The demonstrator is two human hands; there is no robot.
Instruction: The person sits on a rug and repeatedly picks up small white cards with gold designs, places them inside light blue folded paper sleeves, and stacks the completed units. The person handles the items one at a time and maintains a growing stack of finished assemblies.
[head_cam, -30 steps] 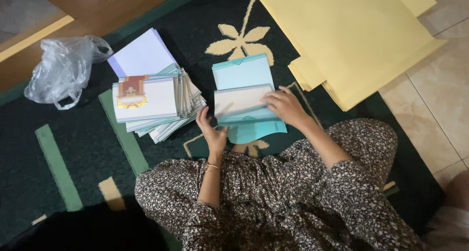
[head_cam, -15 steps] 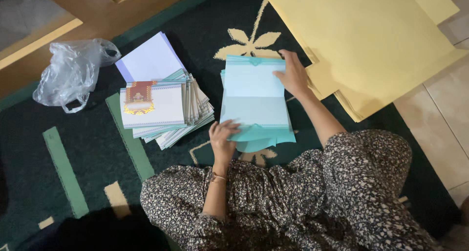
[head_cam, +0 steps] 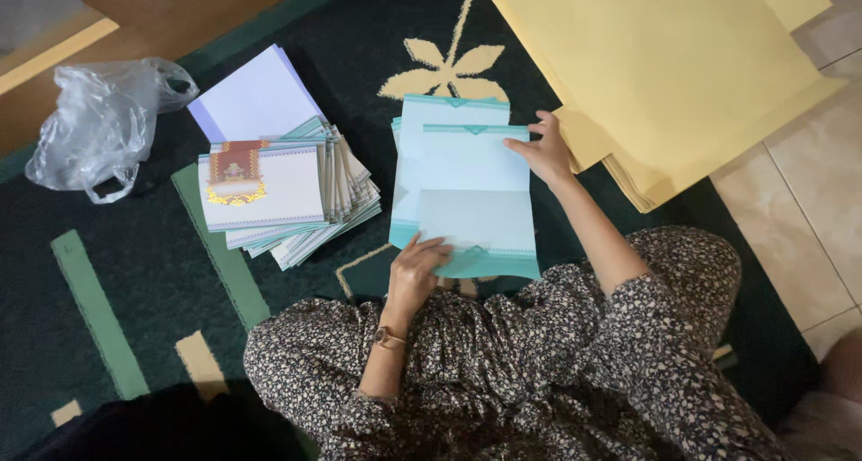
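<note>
Left hand [head_cam: 415,271] flat on the near left corner of the unfolded pale-blue card [head_cam: 474,192], fingers spread and pressing, not clenched; right hand [head_cam: 545,149] pinching the far right edge of that same card. Card lying open atop a small pile of teal cards [head_cam: 400,169] on the dark green rug [head_cam: 135,272], just right of the fanned stack of printed cards [head_cam: 274,192]. Big yellow paper sheets [head_cam: 664,66] beyond the right hand, crumpled clear plastic bag [head_cam: 94,124] far left.
</note>
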